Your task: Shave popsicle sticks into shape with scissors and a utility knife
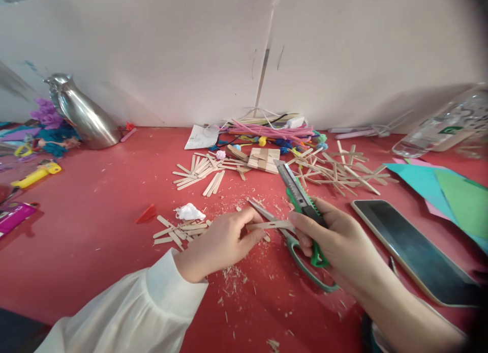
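Note:
My left hand [221, 241] pinches one end of a thin wooden craft stick [272, 225] just above the red table [95, 231]. My right hand [331, 236] is closed around a green utility knife [299, 195], whose blade points up and away, and its fingertips also touch the stick's other end. Green-handled scissors [301, 256] lie on the table under both hands, partly hidden by my right hand. Wood shavings [236, 276] are scattered around them.
Loose craft sticks [198, 172], a glued stick panel [264, 159] and crossed sticks [339, 170] lie behind. A phone [412, 246] and coloured paper [446, 190] are at right; a steel jug [84, 111], a yellow tool [36, 175] and pipe cleaners [270, 131] sit further back.

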A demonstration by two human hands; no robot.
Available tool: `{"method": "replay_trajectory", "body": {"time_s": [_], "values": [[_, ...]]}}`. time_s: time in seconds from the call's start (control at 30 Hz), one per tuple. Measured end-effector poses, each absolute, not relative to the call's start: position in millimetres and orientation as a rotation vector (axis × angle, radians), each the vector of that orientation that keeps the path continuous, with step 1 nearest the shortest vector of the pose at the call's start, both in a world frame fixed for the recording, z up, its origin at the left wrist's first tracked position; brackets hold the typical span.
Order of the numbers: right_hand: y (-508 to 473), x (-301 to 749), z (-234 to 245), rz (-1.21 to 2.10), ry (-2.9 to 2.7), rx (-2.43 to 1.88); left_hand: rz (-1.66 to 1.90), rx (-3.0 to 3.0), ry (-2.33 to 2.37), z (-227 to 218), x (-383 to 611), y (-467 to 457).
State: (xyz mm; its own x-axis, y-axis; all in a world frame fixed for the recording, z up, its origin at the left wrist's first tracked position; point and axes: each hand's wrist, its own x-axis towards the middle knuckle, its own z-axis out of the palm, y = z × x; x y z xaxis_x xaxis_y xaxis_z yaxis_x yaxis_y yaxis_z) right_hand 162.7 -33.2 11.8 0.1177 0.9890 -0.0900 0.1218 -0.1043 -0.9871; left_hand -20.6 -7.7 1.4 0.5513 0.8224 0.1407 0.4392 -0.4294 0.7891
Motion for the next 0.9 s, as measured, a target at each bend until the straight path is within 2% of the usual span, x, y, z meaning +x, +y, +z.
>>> {"method": "replay_trajectory", "body": {"time_s": [0.1, 0.27, 0.4, 0.5, 0.9], "values": [[-35, 162, 14, 1.086, -1.257, -1.448, 0.745, 2.044, 1.068, -1, -21, -6], [-41, 158, 17, 0.993, -1.326, -1.434, 0.844, 1.629, 1.086, -6, -21, 1], [-45, 158, 12, 0.742, -1.563, -1.513, 0.908, 1.389, 1.039, -10, -20, 5], [-46, 159, 8, 0.540, -1.779, -1.509, 0.943, 1.355, 1.053, -9, -19, 6], [-53, 154, 8, 0.434, -1.851, -1.592, 1.019, 1.399, 1.127, -7, -19, 4]]}}
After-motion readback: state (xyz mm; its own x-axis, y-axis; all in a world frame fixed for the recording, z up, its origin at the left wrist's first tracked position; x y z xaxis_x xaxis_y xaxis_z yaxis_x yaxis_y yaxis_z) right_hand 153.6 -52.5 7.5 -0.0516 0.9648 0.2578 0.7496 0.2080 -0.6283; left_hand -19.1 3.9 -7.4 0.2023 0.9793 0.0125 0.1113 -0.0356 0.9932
